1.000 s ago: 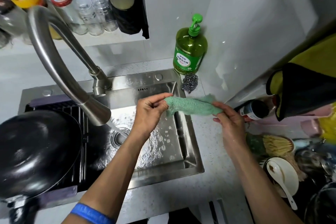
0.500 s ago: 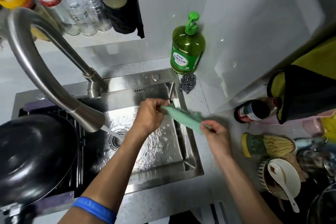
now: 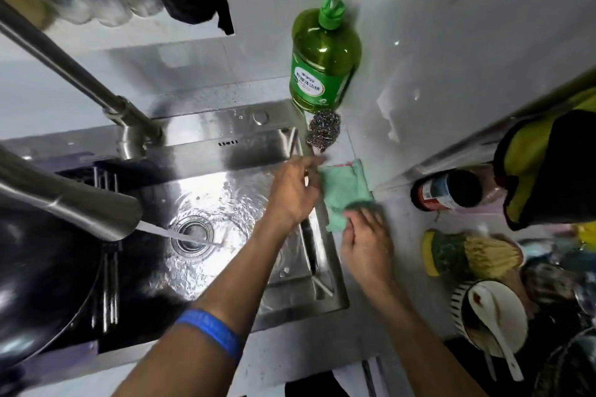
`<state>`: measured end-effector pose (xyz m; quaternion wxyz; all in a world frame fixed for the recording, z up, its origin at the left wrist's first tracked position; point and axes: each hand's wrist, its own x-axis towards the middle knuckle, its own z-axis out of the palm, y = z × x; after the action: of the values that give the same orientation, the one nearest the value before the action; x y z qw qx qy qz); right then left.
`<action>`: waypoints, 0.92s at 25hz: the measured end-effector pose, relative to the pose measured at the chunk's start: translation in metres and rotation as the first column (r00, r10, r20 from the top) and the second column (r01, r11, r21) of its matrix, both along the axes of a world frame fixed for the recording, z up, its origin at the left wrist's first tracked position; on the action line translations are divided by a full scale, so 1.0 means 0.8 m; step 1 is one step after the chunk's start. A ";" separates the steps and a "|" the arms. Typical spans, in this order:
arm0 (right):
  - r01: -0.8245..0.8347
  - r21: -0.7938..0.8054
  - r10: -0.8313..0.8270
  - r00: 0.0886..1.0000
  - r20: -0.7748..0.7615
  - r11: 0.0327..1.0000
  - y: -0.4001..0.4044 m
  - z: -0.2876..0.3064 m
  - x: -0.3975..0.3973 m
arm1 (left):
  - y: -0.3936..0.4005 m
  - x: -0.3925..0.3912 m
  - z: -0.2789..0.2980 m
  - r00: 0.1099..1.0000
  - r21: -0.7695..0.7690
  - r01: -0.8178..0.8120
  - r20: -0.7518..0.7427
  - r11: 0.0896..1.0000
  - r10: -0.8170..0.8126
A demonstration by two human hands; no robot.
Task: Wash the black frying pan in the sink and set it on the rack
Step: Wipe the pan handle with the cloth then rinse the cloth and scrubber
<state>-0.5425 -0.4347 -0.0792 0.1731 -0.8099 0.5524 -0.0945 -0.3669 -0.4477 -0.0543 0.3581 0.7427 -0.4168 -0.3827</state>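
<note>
The black frying pan [image 3: 42,280] rests on the dark rack [image 3: 108,271] over the left part of the steel sink [image 3: 225,203]. Water runs from the faucet [image 3: 71,203] toward the drain [image 3: 193,237]. A green cloth [image 3: 343,190] lies folded on the counter by the sink's right rim. My left hand [image 3: 295,190] pinches the cloth's far left corner. My right hand [image 3: 367,245] presses down on its near edge, fingers bent over it.
A green soap bottle [image 3: 324,51] and a steel scourer [image 3: 323,132] stand behind the cloth. To the right are a dark bottle lying down [image 3: 448,190], a sponge brush [image 3: 467,256], a bowl with a white spoon [image 3: 493,322] and a hanging yellow-black towel [image 3: 548,167].
Both hands carried the green cloth from above the sink down and right onto the counter, where it now lies flat. The view shifted closer and downward.
</note>
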 end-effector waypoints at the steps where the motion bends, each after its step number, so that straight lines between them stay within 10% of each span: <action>1: -0.153 0.077 0.156 0.987 -0.034 0.985 -0.009 -0.009 0.015 | 0.037 -0.003 -0.010 1.000 0.041 0.003 0.019 0.999 -0.004; 8: -0.222 0.266 0.262 0.956 -0.128 0.938 -0.113 -0.007 0.111 | 0.214 0.044 -0.023 0.967 0.252 -0.243 -0.019 0.937 0.256; 11: -0.266 0.202 0.225 0.953 0.203 0.942 -0.050 0.071 0.155 | 0.268 0.085 -0.016 0.939 0.269 -0.339 0.034 0.901 0.343; 15: -0.607 0.249 0.316 0.669 0.673 0.755 0.086 0.200 0.243 | 0.338 0.130 -0.005 0.919 0.284 -0.387 0.047 0.877 0.391; 20: -0.393 0.131 0.340 0.889 0.308 0.910 0.113 0.244 0.320 | 0.410 0.149 -0.001 0.928 0.306 -0.351 -0.011 0.885 0.373; 23: -0.394 0.194 0.316 0.887 0.338 0.898 0.109 0.231 0.330 | 0.435 0.154 -0.006 0.953 0.364 -0.292 0.031 0.884 0.302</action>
<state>-0.2784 -0.3479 0.1053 0.3724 -0.8447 0.3685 -0.1095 -0.2437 -0.0996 -0.0595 0.2737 0.8460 -0.2151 -0.4038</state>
